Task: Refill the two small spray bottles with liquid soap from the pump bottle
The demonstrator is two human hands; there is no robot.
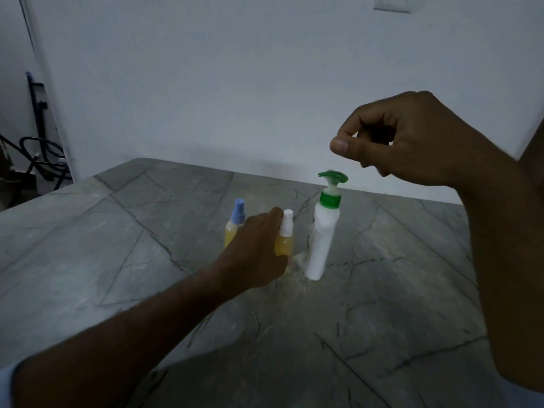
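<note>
At the far left of the frame, dark pipes or hoses (38, 154) stand in a dim corner beyond the grey marble surface (88, 231). Near the middle, the blue-capped spray bottle (235, 223) stands upright with yellowish liquid in it, partly hidden behind the left hand (256, 248). That hand grips the white-capped spray bottle (285, 234) round its body, which also shows yellow liquid and stands upright just beside the pump bottle (321, 231). The white pump bottle with its green pump head (332, 176) stands on the surface, and a wet patch (303, 281) glistens at its base. In the upper right, the right hand (412, 139) hovers above the pump head with fingers curled and thumb meeting them; it seems to hold nothing, though the dim light leaves that unsure.

Both small bottles carry their caps and look filled, so the step in hand is probably setting this one down or checking its cap. To do it well, the left hand should keep the bottle vertical and firm while the cap is checked for tightness, then place it clear of the wet patch, since soap makes the surface slippery. The tall pump bottle looks easy to tip, so the right hand should avoid knocking its head sideways.
</note>
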